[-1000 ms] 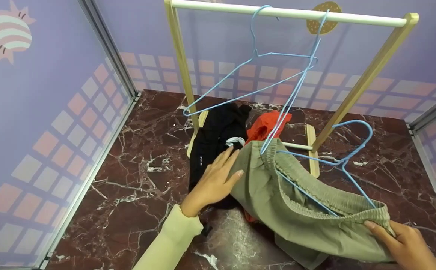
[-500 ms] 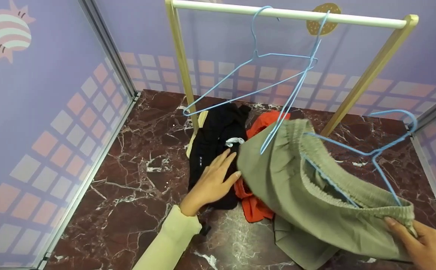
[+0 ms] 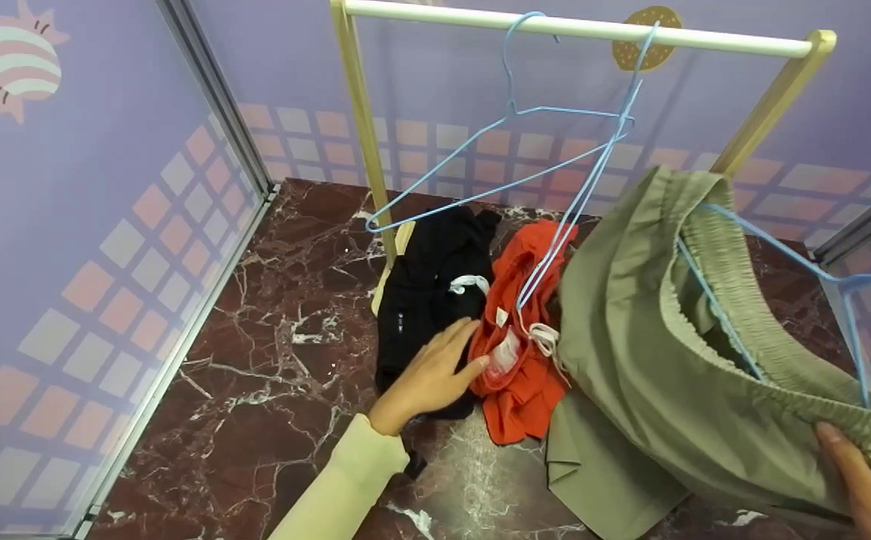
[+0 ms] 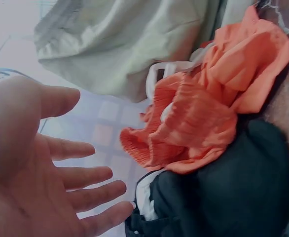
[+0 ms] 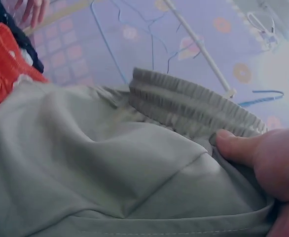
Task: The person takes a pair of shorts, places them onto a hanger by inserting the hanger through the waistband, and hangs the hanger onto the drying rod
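Observation:
Olive-green elastic-waist pants hang from my right hand, which pinches the waistband at its right end. Inside the waist opening sits a blue wire hanger, its hook out past the right edge of the head view. The lower part of the pants trails down to the floor. My left hand holds nothing, its fingers spread and straight, over a black garment with a white tie. Beside its thumb lie crumpled red drawstring shorts. The left wrist view shows this palm bare.
Behind stands a wooden rack with a white rail. Two blue wire hangers hang on it, one facing me and one turned edge-on. Purple panels enclose the dark red marble floor.
My right hand has moved right, carrying the pants and hanger away from the left hand, and the left end of the pants has risen. The red shorts have come into view. The left hand stays nearly still.

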Tool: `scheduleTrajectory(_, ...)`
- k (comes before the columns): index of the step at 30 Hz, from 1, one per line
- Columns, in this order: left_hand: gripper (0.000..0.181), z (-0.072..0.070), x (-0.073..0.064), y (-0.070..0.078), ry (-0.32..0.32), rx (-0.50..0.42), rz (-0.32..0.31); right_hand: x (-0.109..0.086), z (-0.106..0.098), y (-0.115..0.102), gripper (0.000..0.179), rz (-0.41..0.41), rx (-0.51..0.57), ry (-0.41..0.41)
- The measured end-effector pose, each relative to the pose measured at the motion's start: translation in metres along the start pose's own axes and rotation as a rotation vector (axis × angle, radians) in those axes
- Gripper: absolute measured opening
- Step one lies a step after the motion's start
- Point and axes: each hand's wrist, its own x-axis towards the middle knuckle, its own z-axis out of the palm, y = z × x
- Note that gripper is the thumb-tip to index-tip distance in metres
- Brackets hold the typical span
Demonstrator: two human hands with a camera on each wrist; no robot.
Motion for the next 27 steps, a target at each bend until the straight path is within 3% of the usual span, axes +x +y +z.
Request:
scheduleTrajectory(7,0.051,0.014,-0.001,-0.001,-0.029,0.017,0.030,-0.001,0.004,-0.012,0.028,0.041,0.193,0.016)
scheduleTrajectory(15,0.045,0.026,-0.001,-0.004,-0.102,0.093,0.041,-0.001,0.012,-0.033,0.026,0.020,0.056,0.045)
scheduleTrajectory(24,0.044,0.031,-0.003,-0.005,-0.108,0.138,-0.007,0.001,0.022,-0.047,0.018,-0.078,0.276,-0.024)
scheduleTrajectory(27,0.044,0.033,-0.004,-0.004,-0.105,0.167,-0.015,0.003,0.024,-0.053,0.015,-0.109,0.147,-0.020)
